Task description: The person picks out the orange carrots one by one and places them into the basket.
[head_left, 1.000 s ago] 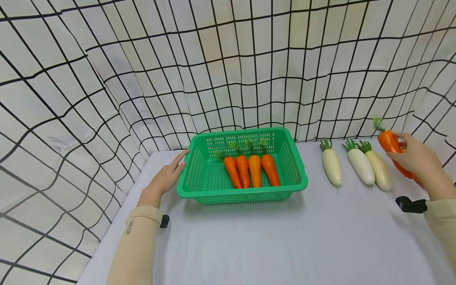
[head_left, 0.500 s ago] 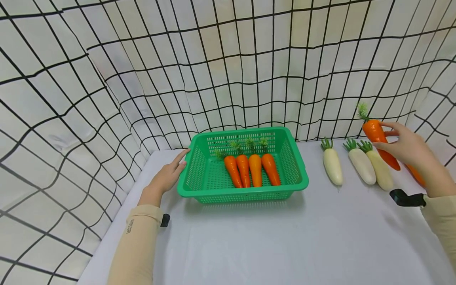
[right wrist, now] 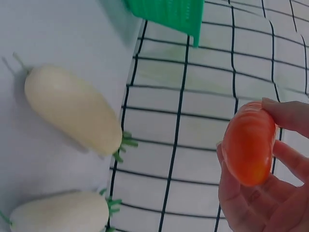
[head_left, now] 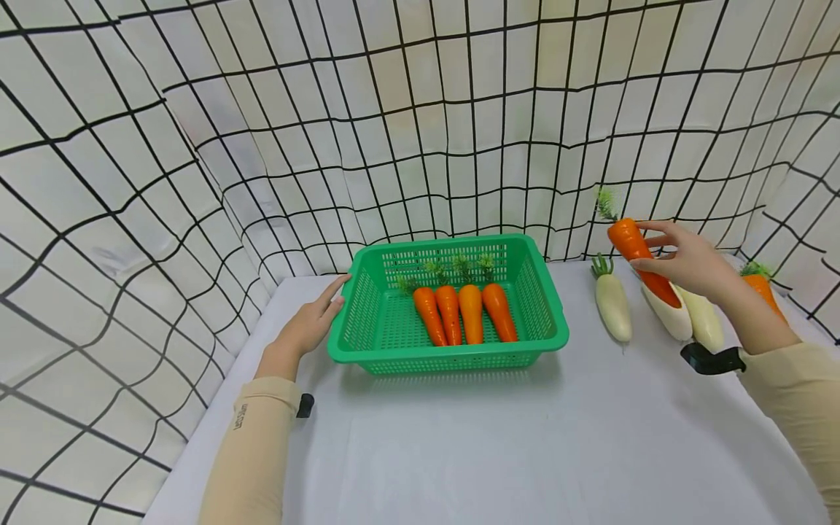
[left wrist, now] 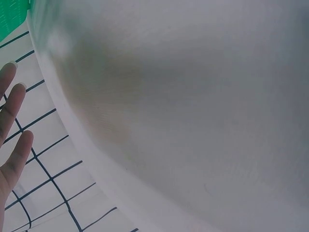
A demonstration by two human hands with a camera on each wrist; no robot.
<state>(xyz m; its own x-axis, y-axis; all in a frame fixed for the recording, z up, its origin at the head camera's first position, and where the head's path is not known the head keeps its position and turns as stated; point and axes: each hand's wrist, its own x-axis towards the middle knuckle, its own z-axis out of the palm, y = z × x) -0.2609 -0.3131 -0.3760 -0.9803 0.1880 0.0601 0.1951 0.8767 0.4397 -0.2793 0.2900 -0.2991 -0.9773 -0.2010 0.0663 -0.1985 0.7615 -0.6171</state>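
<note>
In the head view my right hand [head_left: 689, 259] grips a carrot [head_left: 631, 242] between thumb and fingers, its leafy top up and tip tilted down to the right. The carrot overlaps a white radish [head_left: 679, 319] below it. From the right wrist view, the carrot's rounded orange body [right wrist: 250, 145] shows between the thumb and curled fingers. My left hand [head_left: 307, 327] rests with straight fingertips at the left rim of a green plastic basket [head_left: 446, 355]. Inside the basket several carrots [head_left: 469, 310] lie side by side with their tops toward the back. The left wrist view shows the extended fingers [left wrist: 17, 152].
A second radish [head_left: 612, 306] lies right of the basket, and a yellowish one [head_left: 704, 321] sits beside the overlapped radish. Another carrot [head_left: 763, 290] lies at the far right, partly behind the right forearm. A white wall with black grid lines [head_left: 459, 131] rises behind the white table [head_left: 446, 452].
My right hand has carried the carrot leftward and up from the far right, over the radishes, uncovering another carrot's top there. The left hand has stayed at the basket.
</note>
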